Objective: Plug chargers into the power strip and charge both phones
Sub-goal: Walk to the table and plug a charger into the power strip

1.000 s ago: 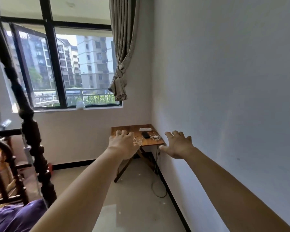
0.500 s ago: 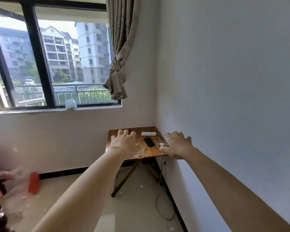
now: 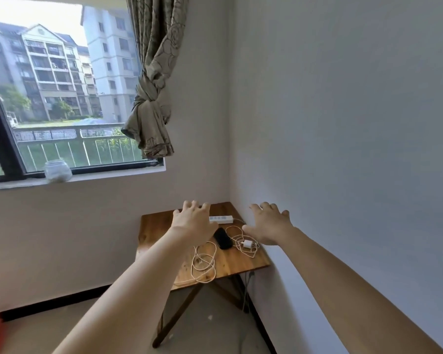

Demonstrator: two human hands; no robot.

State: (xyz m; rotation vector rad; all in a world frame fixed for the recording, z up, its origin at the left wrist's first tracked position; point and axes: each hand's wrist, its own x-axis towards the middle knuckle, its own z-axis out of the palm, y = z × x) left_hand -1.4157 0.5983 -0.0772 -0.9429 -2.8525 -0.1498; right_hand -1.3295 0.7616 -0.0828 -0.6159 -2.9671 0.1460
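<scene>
Clearly just approaching: left hand [image 3: 193, 221] and right hand [image 3: 267, 226] hover splayed, fingers empty; next, grasp the charger [image 3: 246, 244], at five o'clock from the power strip [image 3: 221, 219].

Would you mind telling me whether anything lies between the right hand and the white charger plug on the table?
Nothing visible blocks it. The right hand is open just beyond the charger plug, which lies exposed amid its own loose white cable beside the black phone.

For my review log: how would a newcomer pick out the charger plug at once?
Find the wooden table in the corner under the window. Near its right edge, beside the black phone, lies a tangle of white cable. The charger plug is the small white block in that tangle, unlike the bare cable coil further left.
</scene>
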